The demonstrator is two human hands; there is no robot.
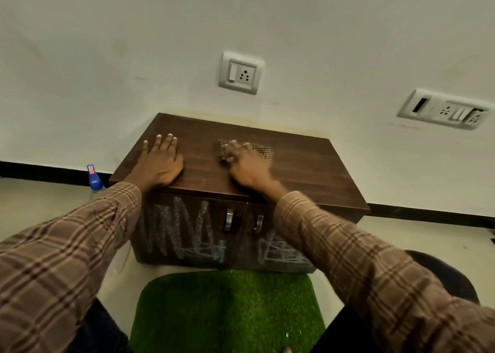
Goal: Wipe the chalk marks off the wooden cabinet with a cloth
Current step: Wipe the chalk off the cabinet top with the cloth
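A low dark wooden cabinet point(308, 165) stands against the wall. White chalk marks point(184, 229) cover its two front doors. My left hand point(158, 162) rests flat on the left part of the top, fingers spread. My right hand point(246, 165) is blurred and presses a checked cloth point(263, 150) onto the middle of the top. Whether its fingers curl round the cloth is hidden by the blur. The cloth shows past the fingertips.
A bottle with a blue cap point(94, 180) stands on the floor left of the cabinet. A green grass-like mat point(227, 312) lies in front. Two socket plates point(241, 72) point(444, 110) sit on the wall. A dark round object point(450, 275) is at the right.
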